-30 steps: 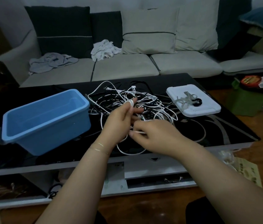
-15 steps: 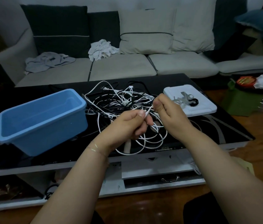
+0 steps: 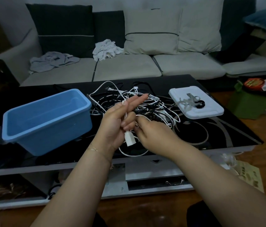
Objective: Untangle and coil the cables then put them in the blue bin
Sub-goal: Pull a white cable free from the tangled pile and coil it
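A tangle of white and black cables (image 3: pixel 147 105) lies in the middle of the black glass table (image 3: pixel 219 136). My left hand (image 3: pixel 117 122) is raised in front of it, index and middle fingers stretched out, lower fingers curled round a white cable whose white plug (image 3: pixel 129 140) hangs below the palm. My right hand (image 3: pixel 153 133) sits just right of it and pinches the same white cable near the left fingers. A loop of this cable (image 3: pixel 134 154) sags under both hands. The empty blue bin (image 3: pixel 47 120) stands on the table to the left.
A white lid (image 3: pixel 209 110) carrying grey ties and a black ring lies on the table's right side. Behind the table is a grey sofa (image 3: pixel 125 69) with cushions and crumpled cloths. A green box (image 3: pixel 250 105) with clutter stands on the floor at right.
My left hand has opened its top two fingers and turned upward, and the white plug now hangs below it. My right hand dropped from beside the lid to just right of the left hand.
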